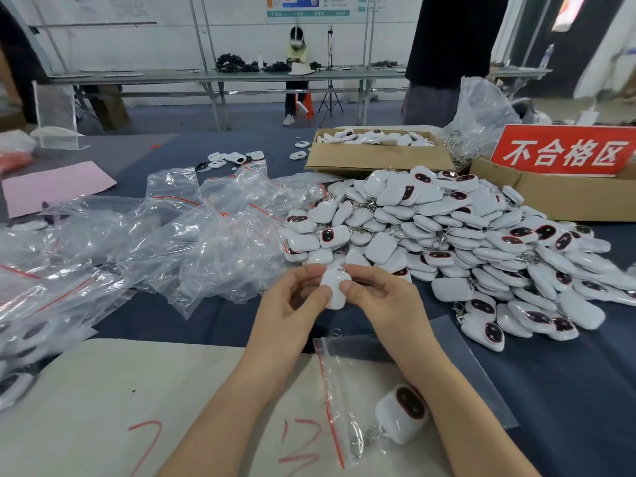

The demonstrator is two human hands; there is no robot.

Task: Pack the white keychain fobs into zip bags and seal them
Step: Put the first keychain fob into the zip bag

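While the loose heap of clear plastic zip bags with red seal strips (165, 232) lies at our left on the dark blue table (568, 407), close enough, we judge, to draw one from without leaning, we work at the middle. Our left hand (292, 306) pinches the left edge of one smooth white rounded keychain fob (334, 292), thumb in front and fingers curled behind. Our right hand (382, 304) clamps the opposite edge the same way, so the fob sits raised between both hands, its plain back toward us. We probably hold it so to turn and check it before bagging, and it is not yet in a bag. Below our right forearm a small clear zip bag with a red strip (339, 390) lies flat on the cream cloth marked in red (137, 383), with a white fob with a dark red face (404, 407) and its chain inside; whether its strip is pressed closed we cannot tell. To the right spreads the big pile of unpacked white fobs (464, 232), the supply just beside the working hand. Farthest right, a brown cardboard box (557, 201) carries a red sign with white characters (564, 151).
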